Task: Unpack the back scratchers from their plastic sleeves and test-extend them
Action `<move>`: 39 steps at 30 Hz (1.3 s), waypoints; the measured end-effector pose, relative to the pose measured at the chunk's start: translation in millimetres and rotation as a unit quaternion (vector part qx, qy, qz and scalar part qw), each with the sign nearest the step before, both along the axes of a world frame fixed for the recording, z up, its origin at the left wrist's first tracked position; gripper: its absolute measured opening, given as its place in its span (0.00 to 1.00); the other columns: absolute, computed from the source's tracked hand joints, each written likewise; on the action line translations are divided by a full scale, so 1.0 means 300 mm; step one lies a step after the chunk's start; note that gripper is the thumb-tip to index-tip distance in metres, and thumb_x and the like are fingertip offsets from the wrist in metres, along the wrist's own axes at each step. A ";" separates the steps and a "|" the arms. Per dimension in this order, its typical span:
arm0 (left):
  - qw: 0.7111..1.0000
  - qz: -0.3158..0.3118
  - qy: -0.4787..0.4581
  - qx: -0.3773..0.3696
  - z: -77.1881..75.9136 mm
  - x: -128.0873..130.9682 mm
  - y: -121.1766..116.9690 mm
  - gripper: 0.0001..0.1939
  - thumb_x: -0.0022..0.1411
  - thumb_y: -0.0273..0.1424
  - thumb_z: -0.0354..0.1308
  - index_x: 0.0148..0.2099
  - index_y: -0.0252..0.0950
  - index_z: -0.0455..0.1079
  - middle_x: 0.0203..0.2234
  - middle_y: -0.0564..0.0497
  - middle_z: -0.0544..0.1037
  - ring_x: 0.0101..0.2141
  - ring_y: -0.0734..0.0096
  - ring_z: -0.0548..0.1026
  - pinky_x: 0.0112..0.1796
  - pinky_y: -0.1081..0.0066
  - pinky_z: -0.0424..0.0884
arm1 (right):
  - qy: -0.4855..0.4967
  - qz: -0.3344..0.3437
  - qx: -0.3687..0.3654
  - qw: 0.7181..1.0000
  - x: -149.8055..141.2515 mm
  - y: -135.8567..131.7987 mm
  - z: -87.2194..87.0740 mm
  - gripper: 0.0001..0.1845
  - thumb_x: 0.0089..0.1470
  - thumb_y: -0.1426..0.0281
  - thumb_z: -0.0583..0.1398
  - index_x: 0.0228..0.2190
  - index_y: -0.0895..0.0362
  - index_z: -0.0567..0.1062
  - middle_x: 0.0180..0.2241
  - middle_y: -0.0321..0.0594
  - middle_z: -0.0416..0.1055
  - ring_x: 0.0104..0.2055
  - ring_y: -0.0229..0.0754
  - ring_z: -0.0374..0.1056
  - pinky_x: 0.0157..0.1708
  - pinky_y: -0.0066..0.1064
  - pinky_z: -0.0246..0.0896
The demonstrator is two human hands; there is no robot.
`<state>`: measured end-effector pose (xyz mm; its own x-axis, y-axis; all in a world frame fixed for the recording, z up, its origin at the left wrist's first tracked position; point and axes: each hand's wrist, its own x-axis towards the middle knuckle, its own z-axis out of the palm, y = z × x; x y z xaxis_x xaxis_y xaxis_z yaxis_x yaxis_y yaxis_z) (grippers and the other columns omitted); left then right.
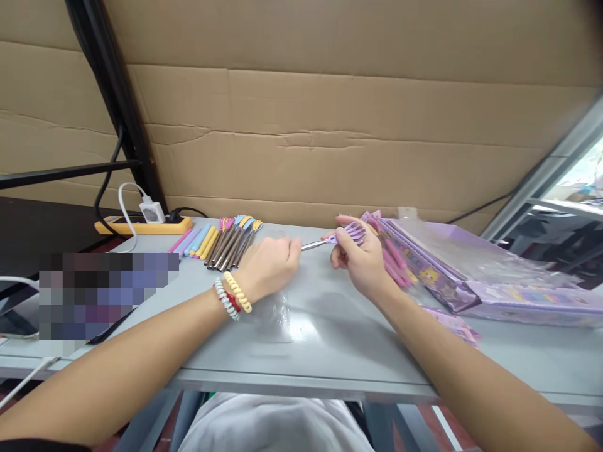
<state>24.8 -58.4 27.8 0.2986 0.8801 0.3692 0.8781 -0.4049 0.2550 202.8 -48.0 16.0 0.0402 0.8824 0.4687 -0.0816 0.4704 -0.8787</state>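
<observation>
Over the middle of the table, my right hand [365, 267] pinches the purple claw-shaped head of a back scratcher [313, 245]. Its thin metal rod runs leftward into my closed left hand [276, 267], which hides the far end. Left of that hand lie several metal rods with claw heads [233, 242] in pink, blue and yellow. Beside them rests a row of coloured handle tubes [200, 242] in pink, purple, blue and yellow. A clear plastic bag [277, 320] lies flat below my left wrist.
At right stands an open purple box [447, 295] with clear plastic sleeves [490, 251] on it. Pink packaged items [393, 260] lean along its left side, partly behind my right hand. A yellow power strip [110, 225] with a white plug sits back left. Cardboard [330, 138] lines the back.
</observation>
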 end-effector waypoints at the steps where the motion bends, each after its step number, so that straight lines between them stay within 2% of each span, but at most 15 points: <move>1: 1.000 -0.020 -0.023 0.002 -0.006 -0.001 0.005 0.24 0.69 0.39 0.34 0.31 0.36 0.68 0.23 0.47 0.74 0.25 0.64 0.72 0.26 0.67 0.56 | 0.011 0.019 -0.020 1.000 0.010 0.004 0.002 0.30 0.46 0.58 0.65 0.47 0.54 0.62 0.30 0.35 0.75 0.14 0.31 0.61 0.12 0.23 0.48; 3: 0.995 -0.069 -0.071 -0.005 -0.020 -0.005 0.016 0.17 0.68 0.35 0.39 0.35 0.36 0.66 0.24 0.50 0.74 0.26 0.67 0.71 0.27 0.68 0.57 | 0.047 0.053 -0.065 0.995 0.025 0.013 -0.003 0.37 0.42 0.61 0.68 0.50 0.52 0.59 0.33 0.35 0.75 0.15 0.32 0.63 0.11 0.23 0.47; 5: 0.987 -0.109 -0.116 -0.023 -0.035 -0.005 0.026 0.12 0.66 0.32 0.42 0.38 0.36 0.66 0.26 0.51 0.75 0.28 0.68 0.71 0.30 0.69 0.60 | 0.079 0.081 -0.102 0.988 0.025 0.017 -0.019 0.38 0.39 0.64 0.70 0.49 0.52 0.59 0.36 0.36 0.75 0.18 0.33 0.66 0.11 0.22 0.47; 7: 0.978 -0.134 -0.156 -0.043 -0.049 0.001 0.029 0.10 0.65 0.31 0.45 0.39 0.35 0.66 0.28 0.51 0.75 0.30 0.69 0.71 0.31 0.70 0.62 | 0.077 0.116 -0.126 0.982 0.009 0.017 -0.043 0.35 0.37 0.64 0.70 0.46 0.53 0.62 0.36 0.37 0.74 0.22 0.35 0.69 0.11 0.21 0.49; 9: 0.969 -0.152 -0.186 -0.066 -0.057 0.011 0.025 0.09 0.65 0.31 0.46 0.38 0.35 0.67 0.28 0.52 0.75 0.29 0.71 0.70 0.31 0.71 0.63 | 0.040 0.147 -0.141 0.978 -0.011 0.014 -0.064 0.29 0.38 0.60 0.70 0.40 0.56 0.66 0.30 0.35 0.73 0.23 0.36 0.69 0.11 0.22 0.52; 12: 0.955 -0.192 -0.203 -0.099 -0.050 0.013 0.020 0.11 0.65 0.33 0.48 0.36 0.34 0.69 0.25 0.53 0.75 0.25 0.74 0.68 0.29 0.72 0.62 | -0.017 0.149 -0.143 0.978 -0.023 0.015 -0.072 0.25 0.40 0.53 0.68 0.30 0.59 0.69 0.22 0.34 0.68 0.21 0.34 0.66 0.13 0.23 0.54; 15: 0.959 -0.216 -0.165 -0.083 -0.020 -0.018 0.030 0.18 0.66 0.40 0.46 0.34 0.34 0.71 0.25 0.52 0.76 0.26 0.73 0.69 0.29 0.71 0.62 | -0.019 0.117 -0.142 0.983 -0.001 0.030 -0.057 0.26 0.38 0.51 0.68 0.28 0.59 0.69 0.21 0.35 0.68 0.20 0.34 0.65 0.12 0.23 0.53; 19: 0.975 -0.192 -0.114 -0.014 0.014 -0.074 0.056 0.18 0.63 0.43 0.51 0.38 0.33 0.72 0.33 0.47 0.78 0.34 0.68 0.73 0.36 0.69 0.66 | -0.036 0.055 -0.154 0.986 0.023 0.049 -0.054 0.28 0.34 0.49 0.69 0.26 0.59 0.69 0.21 0.37 0.71 0.17 0.33 0.63 0.12 0.23 0.50; 23: 0.982 -0.181 -0.061 -0.001 -0.015 -0.056 0.046 0.19 0.60 0.46 0.55 0.37 0.34 0.72 0.29 0.48 0.78 0.30 0.67 0.74 0.31 0.70 0.66 | -0.087 0.039 -0.171 0.981 -0.012 0.035 -0.074 0.28 0.37 0.46 0.66 0.20 0.59 0.68 0.14 0.38 0.68 0.12 0.31 0.56 0.12 0.25 0.48; 27: 0.981 -0.192 0.009 0.021 -0.050 0.012 0.005 0.13 0.65 0.36 0.50 0.36 0.35 0.72 0.26 0.48 0.78 0.28 0.67 0.75 0.31 0.70 0.66 | -0.143 0.019 -0.145 0.979 -0.045 0.007 -0.068 0.28 0.40 0.45 0.64 0.20 0.59 0.68 0.16 0.40 0.70 0.15 0.32 0.58 0.15 0.26 0.49; 30: 0.989 -0.133 0.046 0.050 -0.023 0.010 0.008 0.15 0.66 0.32 0.44 0.36 0.34 0.72 0.28 0.45 0.79 0.30 0.63 0.76 0.33 0.68 0.67 | -0.213 0.000 -0.117 0.970 -0.032 -0.001 -0.051 0.28 0.45 0.44 0.59 0.24 0.59 0.69 0.22 0.42 0.74 0.19 0.35 0.63 0.18 0.26 0.52; 33: 0.996 0.026 0.068 0.050 0.033 -0.086 0.069 0.16 0.65 0.30 0.43 0.37 0.32 0.73 0.30 0.39 0.79 0.34 0.58 0.77 0.35 0.66 0.67 | -0.330 -0.021 -0.081 0.940 0.005 0.003 -0.035 0.27 0.53 0.46 0.53 0.28 0.59 0.71 0.29 0.43 0.75 0.23 0.36 0.66 0.24 0.28 0.56; 35: 0.986 0.139 0.094 0.004 0.062 -0.186 0.127 0.16 0.62 0.29 0.44 0.36 0.29 0.73 0.33 0.33 0.78 0.37 0.51 0.77 0.36 0.63 0.68 | -0.430 -0.042 -0.062 0.900 0.036 0.007 -0.025 0.26 0.56 0.48 0.51 0.29 0.58 0.72 0.28 0.41 0.74 0.25 0.37 0.66 0.26 0.29 0.56; 36: 0.979 0.173 0.101 -0.031 0.070 -0.237 0.155 0.16 0.60 0.30 0.45 0.37 0.28 0.74 0.34 0.31 0.78 0.38 0.48 0.77 0.36 0.63 0.68 | -0.472 -0.049 -0.058 0.879 0.053 0.010 -0.019 0.25 0.56 0.49 0.51 0.29 0.58 0.72 0.26 0.40 0.73 0.26 0.38 0.66 0.27 0.29 0.55; 39: 0.963 0.217 0.112 -0.110 0.080 -0.349 0.206 0.15 0.54 0.30 0.48 0.35 0.29 0.75 0.36 0.29 0.79 0.40 0.46 0.77 0.35 0.64 0.68 | -0.535 -0.059 -0.054 0.841 0.102 0.016 -0.001 0.25 0.55 0.49 0.52 0.30 0.57 0.73 0.24 0.39 0.72 0.27 0.39 0.65 0.26 0.29 0.52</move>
<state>-80.0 3.3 51.8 -0.0650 0.9896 0.1281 0.9955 0.0555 0.0767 233.5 -43.2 15.8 -0.2634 0.9414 0.2106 0.8247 0.3330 -0.4572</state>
